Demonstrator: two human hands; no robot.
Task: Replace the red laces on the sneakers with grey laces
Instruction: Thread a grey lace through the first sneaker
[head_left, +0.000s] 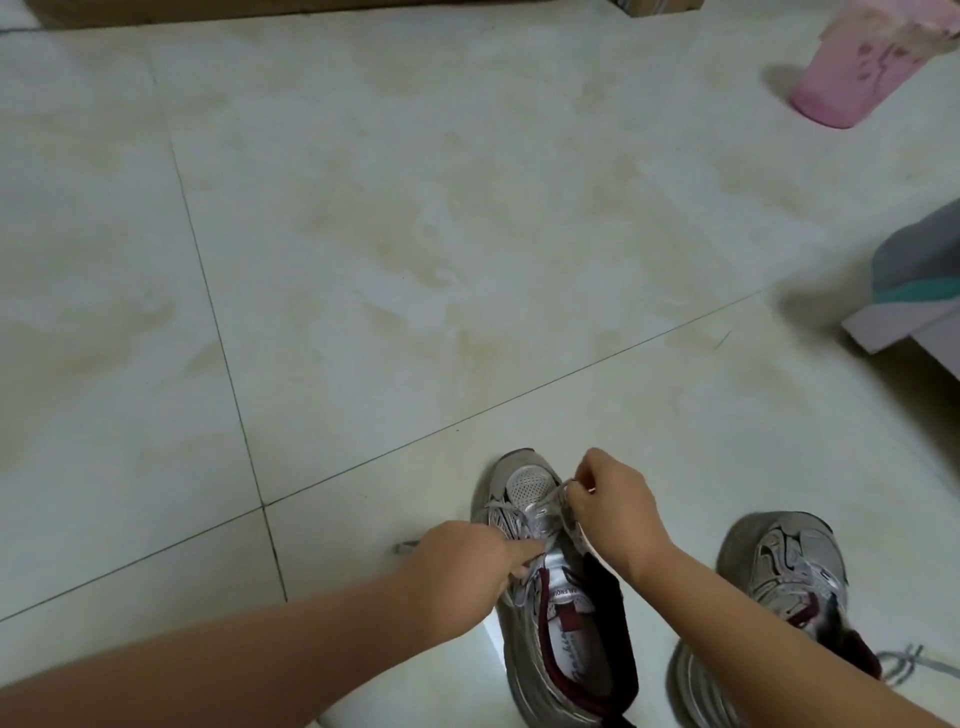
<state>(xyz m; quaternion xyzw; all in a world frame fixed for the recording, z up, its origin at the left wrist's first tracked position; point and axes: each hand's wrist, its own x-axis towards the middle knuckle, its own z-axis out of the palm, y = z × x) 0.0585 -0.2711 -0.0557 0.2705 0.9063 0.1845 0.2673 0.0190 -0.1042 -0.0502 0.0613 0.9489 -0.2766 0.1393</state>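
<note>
The grey lace (548, 501) is threaded through the lowest eyelets of the left sneaker (550, 587), which stands on the tiled floor (415, 260) near the bottom middle. The right hand (615, 512) pinches one lace end above the toe. The left hand (462, 561) has curled fingers at the other side of the lacing, index finger pointing in. The second sneaker (779, 577) stands just beside, to the right. A pink bin (852, 78) is far away.
</note>
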